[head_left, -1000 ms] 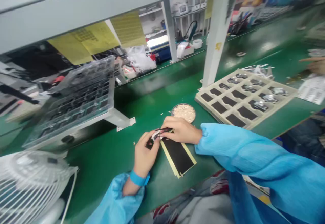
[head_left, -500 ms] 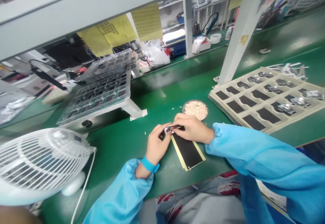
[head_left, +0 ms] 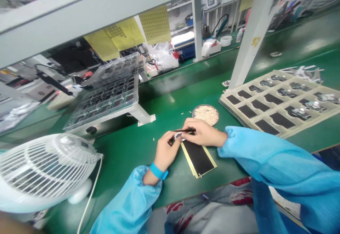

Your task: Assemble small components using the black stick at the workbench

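Observation:
My left hand (head_left: 166, 149), with a blue band at the wrist, pinches a small white-and-dark part (head_left: 178, 135) between thumb and fingertips. In my right hand (head_left: 204, 133) are dark tweezers (head_left: 186, 130), lying nearly level just above that part. The right fingertips come close to the part; whether they touch it I cannot tell. Under my hands a black mat strip (head_left: 199, 158) with yellow edges lies on the green bench. Just beyond my right hand stands a round dish (head_left: 206, 114) full of tiny beige pieces.
To the right lies a beige compartment tray (head_left: 268, 103), some pockets holding small assemblies. A white fan (head_left: 45, 170) stands at left. Clear plastic trays (head_left: 108, 96) rest on a raised stand behind it. A white post (head_left: 247, 35) rises behind the beige tray.
The tweezers have turned to lie more level over the small part. Both hands remain at the far end of the mat strip, and the camera view has shifted slightly.

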`<state>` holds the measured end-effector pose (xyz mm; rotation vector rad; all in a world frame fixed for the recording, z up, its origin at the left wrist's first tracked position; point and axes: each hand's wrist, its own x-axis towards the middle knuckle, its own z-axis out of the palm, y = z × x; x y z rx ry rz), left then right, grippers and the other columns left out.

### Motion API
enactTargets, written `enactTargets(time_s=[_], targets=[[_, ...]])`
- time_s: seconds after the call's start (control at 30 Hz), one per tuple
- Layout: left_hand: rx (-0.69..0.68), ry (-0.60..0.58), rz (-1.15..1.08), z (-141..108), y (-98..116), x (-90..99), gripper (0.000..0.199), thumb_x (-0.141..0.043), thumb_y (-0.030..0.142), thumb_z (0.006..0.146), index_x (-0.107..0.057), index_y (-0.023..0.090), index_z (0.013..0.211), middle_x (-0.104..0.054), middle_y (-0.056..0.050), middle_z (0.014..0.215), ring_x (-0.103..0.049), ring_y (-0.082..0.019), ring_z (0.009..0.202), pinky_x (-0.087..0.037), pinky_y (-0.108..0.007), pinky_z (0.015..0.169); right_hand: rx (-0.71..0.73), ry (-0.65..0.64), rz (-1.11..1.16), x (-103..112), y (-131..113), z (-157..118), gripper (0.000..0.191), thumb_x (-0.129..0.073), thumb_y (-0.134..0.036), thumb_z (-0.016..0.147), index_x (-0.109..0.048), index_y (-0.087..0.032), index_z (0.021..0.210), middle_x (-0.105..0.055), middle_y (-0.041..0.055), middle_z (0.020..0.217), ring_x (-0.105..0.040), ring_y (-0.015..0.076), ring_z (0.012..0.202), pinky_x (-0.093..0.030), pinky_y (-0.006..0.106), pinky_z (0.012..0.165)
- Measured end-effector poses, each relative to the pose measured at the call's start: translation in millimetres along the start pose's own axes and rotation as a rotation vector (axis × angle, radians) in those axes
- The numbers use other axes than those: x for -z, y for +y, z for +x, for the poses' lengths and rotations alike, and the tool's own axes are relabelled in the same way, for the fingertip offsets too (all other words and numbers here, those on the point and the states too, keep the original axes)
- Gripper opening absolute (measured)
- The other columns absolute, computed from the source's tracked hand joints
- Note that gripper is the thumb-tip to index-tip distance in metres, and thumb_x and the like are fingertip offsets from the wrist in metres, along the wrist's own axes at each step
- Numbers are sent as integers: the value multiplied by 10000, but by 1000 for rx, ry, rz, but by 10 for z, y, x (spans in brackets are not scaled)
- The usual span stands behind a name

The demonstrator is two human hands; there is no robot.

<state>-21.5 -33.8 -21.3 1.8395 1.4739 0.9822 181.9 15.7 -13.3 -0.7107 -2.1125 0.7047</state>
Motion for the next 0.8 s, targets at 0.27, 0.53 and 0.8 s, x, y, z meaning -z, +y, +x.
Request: enactTargets(time_s=[0.27,0.53,0.8], targets=[[183,5,-300,39,5,17,325,-676,355,851,-737,172,1111,-726,-83,1131,-678,-225,1006,-529,-338,908,-384,197,-571,457,194,19,62,-645,-210,919,-699,-185,901,-638,64,903,-613,236,807,-420,303,665],[160,-14,-368,32,36,-5,296,-668,320,850,-730,165,1095,-733,-81,1101,-678,-232,1013,-519,-363,948,-47,37,-92,108,-103,-15,185,-679,-336,950,-669,-219,1092,-641,64,1002,-611,240,937,-486,336,833],[93,-30,-391,-23,-16,-70,262,-657,222,818,-746,125,1045,-744,-87,986,-674,-195,865,-527,-291,825,20,56,-97,-93,-27,-106,265,-524,-508,1017,-649,-279,974,-663,88,940,-641,275,862,-494,424,765]])
